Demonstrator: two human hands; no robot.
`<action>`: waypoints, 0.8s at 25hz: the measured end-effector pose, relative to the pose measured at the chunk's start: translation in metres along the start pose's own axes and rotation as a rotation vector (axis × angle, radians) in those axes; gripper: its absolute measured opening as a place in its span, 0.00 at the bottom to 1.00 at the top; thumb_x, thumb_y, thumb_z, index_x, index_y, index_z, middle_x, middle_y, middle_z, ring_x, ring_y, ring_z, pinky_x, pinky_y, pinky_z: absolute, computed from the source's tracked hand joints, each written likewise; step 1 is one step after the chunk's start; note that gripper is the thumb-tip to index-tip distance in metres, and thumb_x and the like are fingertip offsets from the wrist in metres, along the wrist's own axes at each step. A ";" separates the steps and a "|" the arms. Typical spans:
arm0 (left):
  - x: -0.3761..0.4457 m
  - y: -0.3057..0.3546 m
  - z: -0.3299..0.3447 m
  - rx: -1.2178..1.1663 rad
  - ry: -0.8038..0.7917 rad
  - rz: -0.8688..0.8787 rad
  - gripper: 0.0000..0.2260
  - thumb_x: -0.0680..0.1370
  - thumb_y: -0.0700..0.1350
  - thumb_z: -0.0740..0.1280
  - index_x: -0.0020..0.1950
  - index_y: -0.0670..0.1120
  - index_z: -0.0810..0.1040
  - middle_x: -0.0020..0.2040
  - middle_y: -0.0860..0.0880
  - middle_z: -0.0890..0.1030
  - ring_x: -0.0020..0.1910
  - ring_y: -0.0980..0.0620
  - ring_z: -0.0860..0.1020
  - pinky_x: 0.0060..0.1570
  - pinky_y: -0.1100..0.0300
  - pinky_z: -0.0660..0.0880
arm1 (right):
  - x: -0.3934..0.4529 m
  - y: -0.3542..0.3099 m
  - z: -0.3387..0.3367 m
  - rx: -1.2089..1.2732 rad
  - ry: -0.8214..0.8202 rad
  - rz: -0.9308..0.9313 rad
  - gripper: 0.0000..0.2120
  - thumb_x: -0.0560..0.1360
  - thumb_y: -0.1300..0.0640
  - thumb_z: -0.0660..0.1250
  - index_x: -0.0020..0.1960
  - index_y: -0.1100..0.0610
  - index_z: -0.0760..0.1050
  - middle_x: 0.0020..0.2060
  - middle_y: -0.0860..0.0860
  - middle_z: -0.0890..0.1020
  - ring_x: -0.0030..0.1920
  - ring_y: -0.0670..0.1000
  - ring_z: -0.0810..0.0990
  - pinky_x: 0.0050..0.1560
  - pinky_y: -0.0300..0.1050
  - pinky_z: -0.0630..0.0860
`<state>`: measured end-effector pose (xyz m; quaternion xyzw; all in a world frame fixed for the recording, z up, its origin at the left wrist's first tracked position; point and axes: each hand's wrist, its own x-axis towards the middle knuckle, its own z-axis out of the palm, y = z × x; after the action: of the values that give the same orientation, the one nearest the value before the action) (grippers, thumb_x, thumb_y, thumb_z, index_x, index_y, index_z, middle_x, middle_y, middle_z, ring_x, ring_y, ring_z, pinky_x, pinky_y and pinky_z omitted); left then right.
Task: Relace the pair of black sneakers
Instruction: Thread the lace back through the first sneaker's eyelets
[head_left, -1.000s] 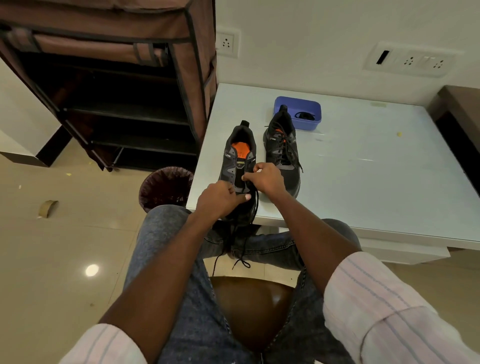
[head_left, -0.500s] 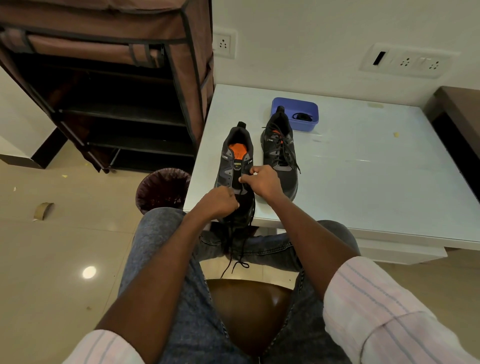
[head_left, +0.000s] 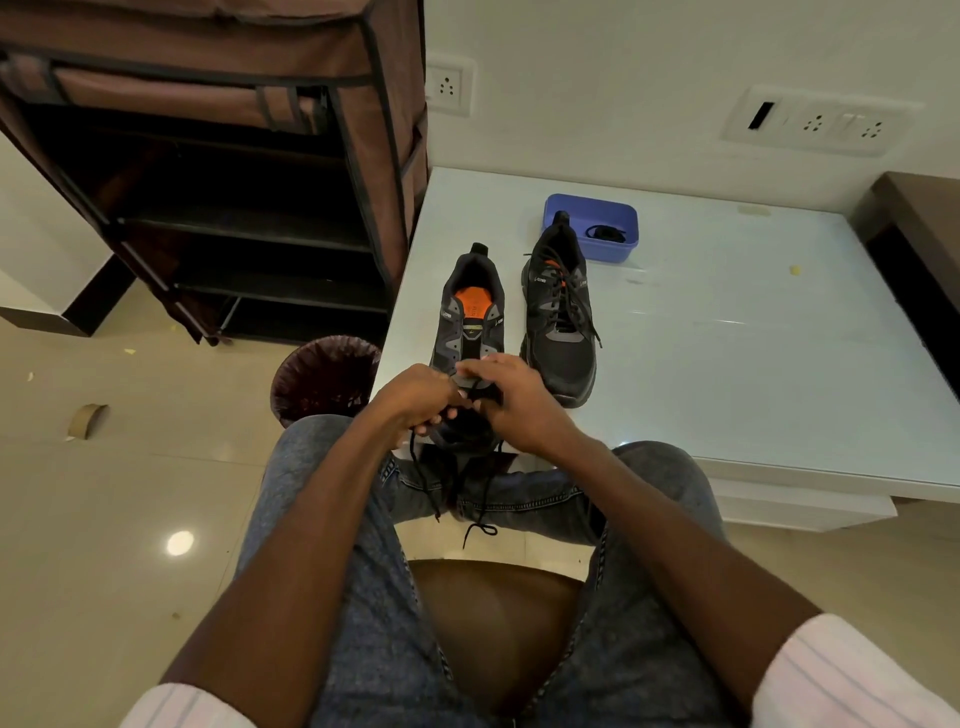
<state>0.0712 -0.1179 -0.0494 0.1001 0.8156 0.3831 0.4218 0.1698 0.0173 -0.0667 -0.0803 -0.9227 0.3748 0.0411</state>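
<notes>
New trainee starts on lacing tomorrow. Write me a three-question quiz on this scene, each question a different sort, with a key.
1. True or false: the sneaker on the right already has its lace threaded.
2. Multiple choice: where does the blue tub sit? A) on the floor beside the bin B) on the white table behind the right sneaker C) inside the shoe rack
3. Fill in: both the left hand and the right hand work the black lace at the toe end of the ____ sneaker.

Key: 1 true; 2 B; 3 left
</notes>
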 end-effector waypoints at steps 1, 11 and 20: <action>-0.002 0.000 -0.001 -0.004 -0.016 0.011 0.08 0.79 0.44 0.68 0.44 0.42 0.82 0.32 0.50 0.76 0.25 0.57 0.67 0.24 0.64 0.62 | -0.004 0.001 0.006 -0.044 -0.037 -0.031 0.19 0.75 0.65 0.67 0.65 0.54 0.77 0.56 0.53 0.80 0.62 0.52 0.71 0.65 0.49 0.63; 0.001 -0.001 -0.003 -0.081 0.196 0.050 0.06 0.77 0.40 0.70 0.40 0.41 0.80 0.32 0.47 0.77 0.28 0.55 0.67 0.26 0.64 0.62 | -0.009 0.029 0.009 -0.039 0.386 0.236 0.16 0.72 0.66 0.67 0.59 0.60 0.79 0.58 0.53 0.78 0.62 0.53 0.71 0.62 0.44 0.68; 0.000 0.001 -0.007 -0.145 0.188 0.099 0.06 0.78 0.41 0.70 0.43 0.41 0.82 0.33 0.48 0.78 0.27 0.57 0.68 0.25 0.67 0.62 | -0.007 0.040 -0.002 0.135 0.640 0.473 0.09 0.78 0.60 0.62 0.43 0.54 0.81 0.41 0.48 0.81 0.47 0.51 0.78 0.53 0.52 0.70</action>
<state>0.0655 -0.1216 -0.0462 0.0731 0.8157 0.4693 0.3303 0.1817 0.0455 -0.0936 -0.4000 -0.7928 0.3896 0.2443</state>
